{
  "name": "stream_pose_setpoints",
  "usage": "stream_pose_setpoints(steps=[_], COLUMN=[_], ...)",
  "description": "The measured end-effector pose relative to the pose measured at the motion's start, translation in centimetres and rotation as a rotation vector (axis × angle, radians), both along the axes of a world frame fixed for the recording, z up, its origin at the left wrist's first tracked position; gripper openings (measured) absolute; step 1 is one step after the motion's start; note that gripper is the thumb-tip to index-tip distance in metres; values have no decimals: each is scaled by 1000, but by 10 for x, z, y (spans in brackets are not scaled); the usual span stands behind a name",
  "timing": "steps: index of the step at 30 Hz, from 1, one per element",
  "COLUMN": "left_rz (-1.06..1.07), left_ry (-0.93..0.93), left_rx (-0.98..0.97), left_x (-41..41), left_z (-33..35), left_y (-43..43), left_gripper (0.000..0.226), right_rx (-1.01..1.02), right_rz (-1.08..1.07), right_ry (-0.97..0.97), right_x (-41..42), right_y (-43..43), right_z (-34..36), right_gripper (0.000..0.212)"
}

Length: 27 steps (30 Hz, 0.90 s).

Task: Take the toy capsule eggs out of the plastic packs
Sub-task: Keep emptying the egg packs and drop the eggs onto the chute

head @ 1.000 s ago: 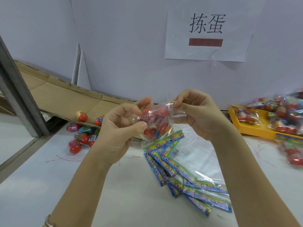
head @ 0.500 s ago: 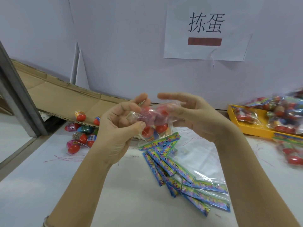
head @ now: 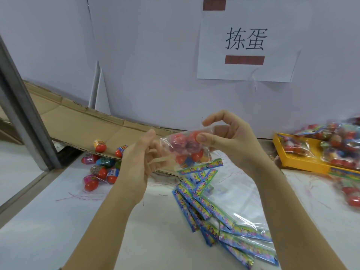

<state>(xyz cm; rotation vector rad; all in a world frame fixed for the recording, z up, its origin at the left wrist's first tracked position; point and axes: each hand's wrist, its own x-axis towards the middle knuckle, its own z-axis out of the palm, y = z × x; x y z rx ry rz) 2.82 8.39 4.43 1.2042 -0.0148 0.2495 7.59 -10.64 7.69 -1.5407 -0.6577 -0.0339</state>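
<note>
White wall panels back a white table point(head: 58, 221). At far left, loose capsule eggs point(head: 101, 166) lie heaped by flattened cardboard point(head: 78, 121). Next, the left hand point(head: 140, 162) is raised with thumb up, its fingers blurred against the left end of the plastic pack point(head: 183, 147); whether they grip it cannot be told. The right hand point(head: 229, 141) pinches the pack's right end, thumb pressed on the eggs inside. Below lie empty packs point(head: 204, 201); far right, a yellow tray point(head: 311, 159) holds full packs point(head: 342, 139).
</note>
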Motion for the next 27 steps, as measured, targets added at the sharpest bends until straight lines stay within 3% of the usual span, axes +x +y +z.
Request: stream_pose_setpoints(steps=[4, 9, 19, 21, 25, 27], left_rz=[109, 108, 81, 78, -24, -99], left_ry=[8, -19, -50, -53, -58, -72], left_rx=[47, -32, -255, -242, -187, -77], left_x=[0, 2, 6, 7, 7, 5], left_z=[-3, -5, -8, -9, -11, -14], left_y=[-4, -2, -8, -8, -4, -6], left_gripper=[31, 13, 14, 21, 82, 77], right_rx=[1, -43, 28, 34, 34, 22], right_rz=[8, 56, 58, 43, 19, 11], right_ry=[-33, -34, 73, 73, 86, 85], right_x=[-2, -3, -1, -2, -1, -1], right_y=[1, -1, 2, 4, 1, 3], right_z=[0, 0, -3, -3, -2, -3], right_gripper=[31, 26, 7, 6, 5, 4])
